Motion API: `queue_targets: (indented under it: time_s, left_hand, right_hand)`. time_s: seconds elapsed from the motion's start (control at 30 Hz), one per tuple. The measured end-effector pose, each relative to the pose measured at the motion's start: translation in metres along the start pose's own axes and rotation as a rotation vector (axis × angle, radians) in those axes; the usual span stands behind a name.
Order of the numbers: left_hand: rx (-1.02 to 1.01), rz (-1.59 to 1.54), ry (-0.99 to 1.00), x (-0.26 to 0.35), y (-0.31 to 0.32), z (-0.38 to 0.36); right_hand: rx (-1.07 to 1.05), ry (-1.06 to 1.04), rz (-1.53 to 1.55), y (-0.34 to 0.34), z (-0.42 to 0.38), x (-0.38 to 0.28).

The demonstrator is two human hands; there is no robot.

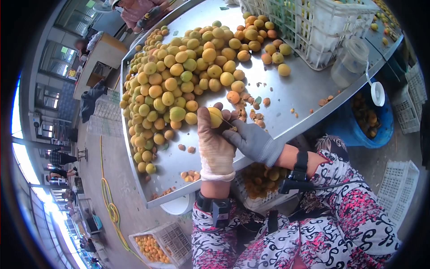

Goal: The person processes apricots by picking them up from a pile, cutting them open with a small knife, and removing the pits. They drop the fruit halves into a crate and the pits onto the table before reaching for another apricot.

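My left hand [216, 145], in a stained whitish knit glove, is closed around a yellow apricot [214, 117] above the near edge of the metal table. My right hand [256, 141], in a grey glove, meets it from the right with its fingers pinched together. A thin, dark, stick-like thing runs from those fingers toward the apricot; its kind is too small to make out. Behind my hands a large heap of apricots [179, 71] covers the table's left and middle. Cut apricot pieces [244, 106] lie just beyond my right hand.
A white plastic crate [313, 33] and a clear plastic jar [351, 60] stand on the metal table [304, 92]. A blue bin [380, 121] is at the right. Below the edge sits a crate of fruit [262, 181]. Across the table is another person [141, 13] wearing gloves.
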State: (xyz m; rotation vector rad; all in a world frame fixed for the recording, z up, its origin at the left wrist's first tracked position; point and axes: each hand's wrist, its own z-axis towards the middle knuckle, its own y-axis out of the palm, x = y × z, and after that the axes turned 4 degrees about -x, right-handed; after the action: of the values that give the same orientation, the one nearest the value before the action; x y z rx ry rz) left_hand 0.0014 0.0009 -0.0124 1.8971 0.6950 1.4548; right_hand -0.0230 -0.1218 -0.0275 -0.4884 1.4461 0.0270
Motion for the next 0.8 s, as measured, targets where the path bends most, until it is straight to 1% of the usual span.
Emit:
queue_targets:
  time_s: [0.07,0.13,0.2,0.23,0.27,0.3,0.33,0.4,0.43,0.47,0.5,0.53,0.57,0.6,0.63,0.7,0.77,0.8]
  left_hand:
    - [0.000,-0.034,-0.008,0.000,0.003,-0.001]
    - [0.043,-0.019,0.009,0.002,0.012,-0.004]
    - [0.018,-0.031,0.007,0.003,0.006,-0.003]
    - [-0.004,-0.042,0.002,0.004,0.004,-0.002]
    - [-0.004,-0.044,0.004,0.004,0.003,-0.002]
    - [0.042,-0.012,0.024,0.004,0.003,-0.002]
    - [0.089,0.020,0.045,0.004,0.003,-0.003]
    - [0.115,0.049,0.068,0.005,0.004,-0.010]
    - [0.117,0.069,0.093,0.004,0.011,-0.007]
    - [0.175,0.062,0.134,0.000,0.008,-0.004]
    - [0.128,0.024,0.120,0.000,0.002,-0.002]
    - [0.096,0.012,0.113,0.000,0.005,-0.004]
    - [0.052,-0.029,0.110,-0.001,-0.002,0.000]
    - [0.052,-0.031,0.113,-0.002,-0.005,0.002]
    - [0.064,-0.028,0.112,-0.002,-0.006,0.002]
    - [0.028,-0.077,0.093,-0.001,-0.008,-0.001]
    - [0.006,-0.117,0.073,-0.001,-0.006,-0.001]
    - [0.052,-0.102,0.087,-0.002,-0.001,-0.002]
  right_hand:
    - [-0.020,0.022,-0.029,-0.002,0.001,-0.003]
    - [-0.039,0.043,-0.059,-0.002,0.002,-0.003]
    - [0.003,-0.062,-0.047,-0.004,0.002,0.000]
    - [0.001,-0.064,-0.052,-0.004,0.003,0.002]
    - [0.006,-0.065,-0.142,-0.003,0.004,0.004]
    - [0.009,-0.066,-0.232,-0.002,0.004,0.004]
    - [0.006,-0.067,-0.233,-0.001,0.003,0.003]
    - [-0.106,0.073,-0.287,-0.003,0.003,-0.002]
    - [-0.088,0.064,-0.285,0.001,0.003,0.004]
    - [-0.084,0.037,-0.259,0.003,0.003,0.008]
    - [-0.050,0.015,-0.230,0.007,0.002,0.013]
    - [-0.096,0.075,-0.167,0.003,0.002,0.008]
    - [-0.078,0.023,-0.086,0.005,0.002,0.006]
    - [-0.082,0.040,-0.054,0.007,0.003,0.005]
    - [-0.017,-0.013,-0.005,0.013,0.004,0.007]
    - [-0.036,0.095,0.124,0.015,-0.001,0.007]
    - [-0.046,0.091,0.144,0.015,0.000,0.006]
    - [-0.062,0.091,0.165,0.015,0.000,0.006]
